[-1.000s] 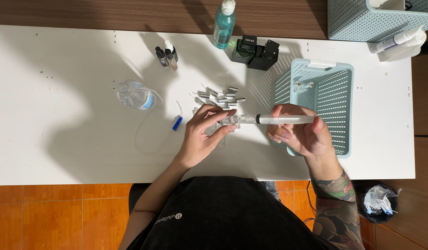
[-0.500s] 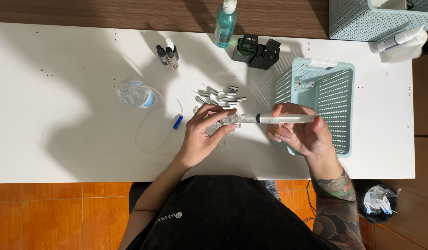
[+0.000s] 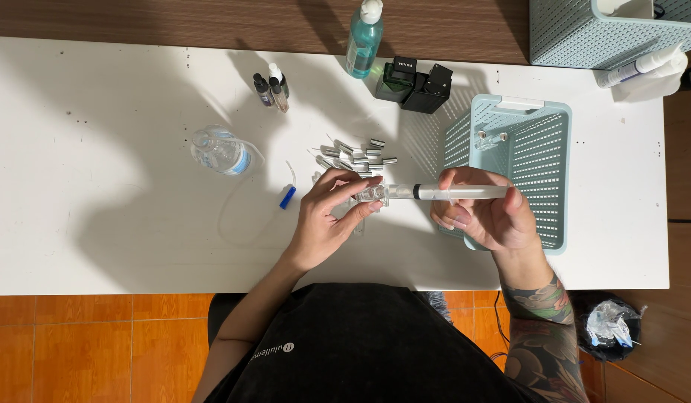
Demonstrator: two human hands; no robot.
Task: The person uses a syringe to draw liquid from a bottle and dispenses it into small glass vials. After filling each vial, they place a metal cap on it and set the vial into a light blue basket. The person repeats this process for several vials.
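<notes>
Over a white table (image 3: 99,224) on an orange tiled floor (image 3: 84,343), the left hand (image 3: 327,220) is pinching a small clear vial (image 3: 371,194) while the right hand (image 3: 491,216) is gripping a syringe (image 3: 457,192).

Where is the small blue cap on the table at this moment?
In the head view, the small blue cap lies on the white table, just left of the left hand and below-right of the clear plastic bottle.
</notes>
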